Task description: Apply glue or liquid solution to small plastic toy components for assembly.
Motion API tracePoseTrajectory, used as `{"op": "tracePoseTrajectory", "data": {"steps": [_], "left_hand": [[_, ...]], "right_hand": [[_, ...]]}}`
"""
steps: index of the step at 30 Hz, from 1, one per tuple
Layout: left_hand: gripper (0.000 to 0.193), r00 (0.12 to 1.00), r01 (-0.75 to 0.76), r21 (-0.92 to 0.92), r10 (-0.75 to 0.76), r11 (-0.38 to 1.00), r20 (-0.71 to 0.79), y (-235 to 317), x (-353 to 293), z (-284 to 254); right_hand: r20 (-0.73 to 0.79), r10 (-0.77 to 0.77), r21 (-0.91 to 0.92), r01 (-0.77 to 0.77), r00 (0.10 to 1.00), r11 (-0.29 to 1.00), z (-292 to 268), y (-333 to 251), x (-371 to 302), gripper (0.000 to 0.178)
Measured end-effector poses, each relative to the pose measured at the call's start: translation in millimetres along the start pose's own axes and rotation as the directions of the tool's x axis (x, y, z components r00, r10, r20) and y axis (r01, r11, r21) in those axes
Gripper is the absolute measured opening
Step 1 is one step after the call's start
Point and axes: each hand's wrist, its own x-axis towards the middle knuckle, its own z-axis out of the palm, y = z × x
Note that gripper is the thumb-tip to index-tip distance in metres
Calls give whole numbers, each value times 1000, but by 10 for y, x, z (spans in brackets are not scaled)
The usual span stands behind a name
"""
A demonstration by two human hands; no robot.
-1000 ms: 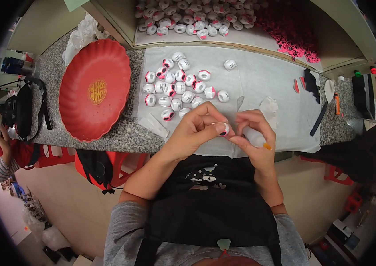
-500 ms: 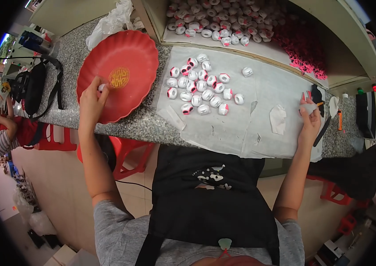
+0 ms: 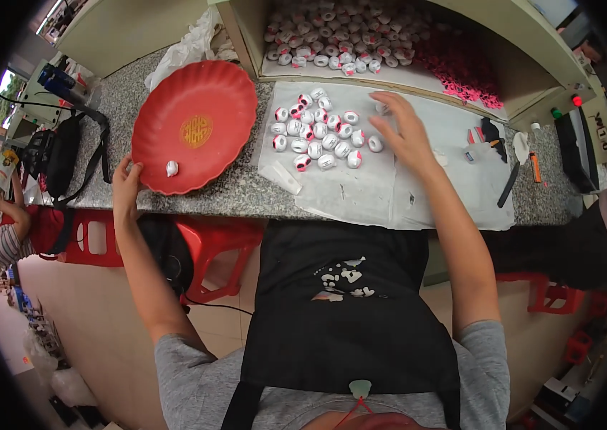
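Observation:
A large red scalloped plate with a gold emblem lies at the left. One small white rounded piece rests inside it near the front rim. My left hand has its fingers closed on the plate's front-left edge. Over the white paper my right hand is slightly blurred, thumb and fingers apart, above a lone white piece that it partly covers. Just left of it sits a loose group of similar white pieces, several with pink or black parts.
A shelf holds a heap of white pieces and a pile of pink parts. Right of the paper lie an orange stick, a black strip and a white rag. A black bag sits far left; another person is beyond.
My left hand has let go of a white piece in the plate and moved to its rim. My right hand has left the white cloth at the right and swung leftward over the paper.

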Motion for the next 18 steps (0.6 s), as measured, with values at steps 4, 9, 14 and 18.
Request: {"op": "tracePoseTrajectory", "data": {"steps": [4,9,14,18], "left_hand": [[38,987,-153,-57,155,987,31,163,-548,12],[39,968,-182,152,150,971,203,232,-1606,-525],[33,958,-166,195,111,967,265,-4,-2140,-222],[33,952,23,-51,-6,998,305,-424,-2041,-109]], "right_hand": [[68,-63,-24,64,996,998,259,377,44,34],[277,-213,49,208,937,977,682,247,322,45],[372,-177,-13,196,911,981,632,73,372,50],[436,-165,-77,219,885,973,698,-97,392,51]]}}
